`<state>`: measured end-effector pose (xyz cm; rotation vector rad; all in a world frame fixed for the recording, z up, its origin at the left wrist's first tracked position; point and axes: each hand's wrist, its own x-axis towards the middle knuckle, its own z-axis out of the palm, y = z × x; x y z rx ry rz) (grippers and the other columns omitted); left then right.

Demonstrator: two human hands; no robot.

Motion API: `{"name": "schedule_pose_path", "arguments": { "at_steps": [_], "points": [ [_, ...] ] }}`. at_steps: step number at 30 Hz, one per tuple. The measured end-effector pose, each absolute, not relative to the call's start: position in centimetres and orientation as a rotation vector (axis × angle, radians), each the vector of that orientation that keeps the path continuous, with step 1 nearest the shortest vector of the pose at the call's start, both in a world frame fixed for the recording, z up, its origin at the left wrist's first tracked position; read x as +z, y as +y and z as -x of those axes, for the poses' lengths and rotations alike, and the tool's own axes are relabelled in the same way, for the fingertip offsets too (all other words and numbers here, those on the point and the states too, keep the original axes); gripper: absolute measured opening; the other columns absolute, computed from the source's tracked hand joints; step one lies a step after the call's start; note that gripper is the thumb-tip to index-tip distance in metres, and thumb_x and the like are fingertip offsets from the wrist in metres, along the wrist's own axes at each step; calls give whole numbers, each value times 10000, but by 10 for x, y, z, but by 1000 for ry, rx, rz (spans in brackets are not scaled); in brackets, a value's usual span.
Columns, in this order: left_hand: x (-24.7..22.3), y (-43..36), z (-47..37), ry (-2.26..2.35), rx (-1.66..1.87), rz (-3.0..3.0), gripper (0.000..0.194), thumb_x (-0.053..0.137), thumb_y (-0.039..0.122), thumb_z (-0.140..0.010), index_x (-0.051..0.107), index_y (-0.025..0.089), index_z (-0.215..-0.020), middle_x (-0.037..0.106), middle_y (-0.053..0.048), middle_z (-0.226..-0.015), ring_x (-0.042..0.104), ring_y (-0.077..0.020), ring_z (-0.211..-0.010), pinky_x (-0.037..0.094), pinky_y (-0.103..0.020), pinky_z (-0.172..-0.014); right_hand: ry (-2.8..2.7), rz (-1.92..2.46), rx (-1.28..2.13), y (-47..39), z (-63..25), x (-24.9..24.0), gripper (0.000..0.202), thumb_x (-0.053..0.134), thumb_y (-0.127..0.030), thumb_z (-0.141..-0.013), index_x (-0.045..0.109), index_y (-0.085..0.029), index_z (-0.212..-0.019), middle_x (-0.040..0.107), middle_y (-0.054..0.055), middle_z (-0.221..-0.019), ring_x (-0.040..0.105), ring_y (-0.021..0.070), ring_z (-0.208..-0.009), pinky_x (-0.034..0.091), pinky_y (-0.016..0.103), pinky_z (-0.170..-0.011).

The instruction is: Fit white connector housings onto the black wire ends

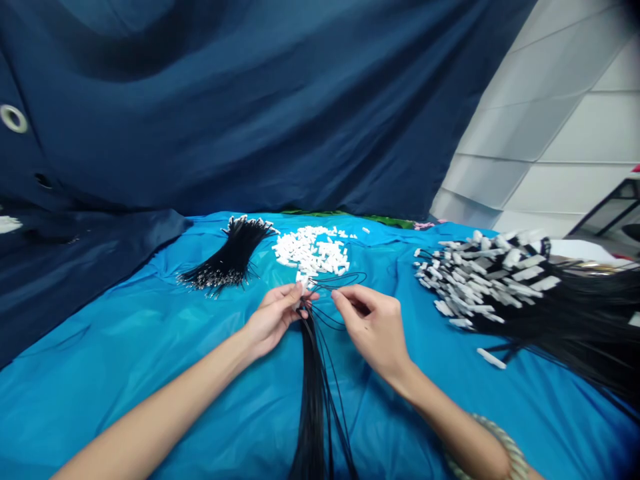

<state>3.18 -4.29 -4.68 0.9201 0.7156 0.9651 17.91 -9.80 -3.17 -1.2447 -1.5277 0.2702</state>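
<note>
My left hand (280, 311) is closed at the middle of the blue cloth, thumb and fingers pinching the top end of a bundle of long black wires (311, 393) that hangs down toward me. Just right of it, my right hand (373, 323) is closed, with thumb and index finger pinched on a thin black wire (333, 323). Thin wire loops spread between the two hands. Beyond my fingertips lies a pile of small white connectors (313, 250).
Short black wires (233, 253) with white ends lie at the back left. At the right rests a large bundle of black wires with white connectors (475, 277). A loose white piece (491, 359) lies before it. A dark blue curtain (250, 107) hangs behind.
</note>
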Motion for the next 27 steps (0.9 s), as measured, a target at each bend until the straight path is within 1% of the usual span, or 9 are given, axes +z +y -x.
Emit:
{"name": "schedule_pose_path", "arguments": {
  "at_steps": [8,17,27],
  "points": [
    [-46,-44,-32,715,971,-956,195,634,291,-660,626,103,-712,621,-70,-757,536,-98,-644,433,-181,-525,-1479,1243,322,-99,-176,-31,210,489,-278,-771,609,-154,-651,565,-4,-565,455,87,-485,351,202,-471],
    [-46,-45,-32,715,979,-974,195,639,292,-655,618,105,-709,621,-68,-768,539,-102,-660,437,-189,-545,-1393,1278,467,-99,-175,-29,216,509,-289,-756,592,-146,-616,502,-30,-496,408,76,-459,311,189,-436],
    [-45,-46,-32,715,977,-992,213,640,308,-652,618,104,-711,628,-72,-758,537,-104,-631,428,-199,-543,-1423,1272,456,-100,-174,-29,218,505,-291,-770,584,-150,-624,503,-32,-508,406,79,-465,309,193,-451]
  ]
}}
